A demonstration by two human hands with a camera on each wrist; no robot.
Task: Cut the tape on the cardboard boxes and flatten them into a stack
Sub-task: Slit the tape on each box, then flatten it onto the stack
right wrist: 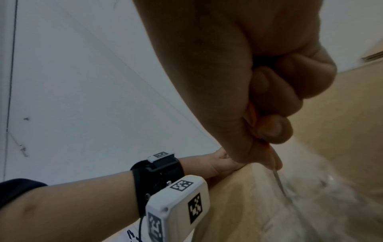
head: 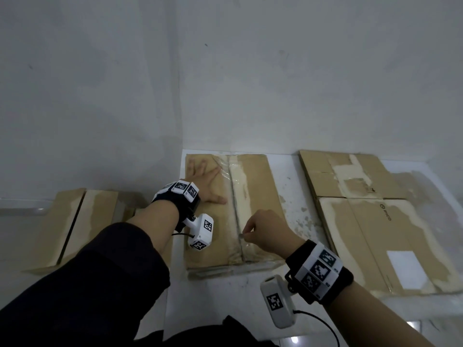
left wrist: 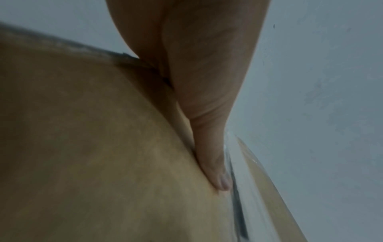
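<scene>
A taped cardboard box (head: 255,196) stands in front of me on the white surface, with clear tape along its middle seam (head: 236,209). My left hand (head: 204,182) lies flat with spread fingers on the box's left flap (left wrist: 93,147), the thumb (left wrist: 215,163) beside the seam. My right hand (head: 265,229) is curled round a small knife (right wrist: 278,180) with an orange handle. Its blade (head: 241,235) touches the taped seam near the box's front end.
Flattened cardboard (head: 370,216) lies to the right on the white surface (head: 295,191). More cardboard pieces (head: 75,221) lie at the left, lower down. A grey wall (head: 250,71) rises right behind the boxes.
</scene>
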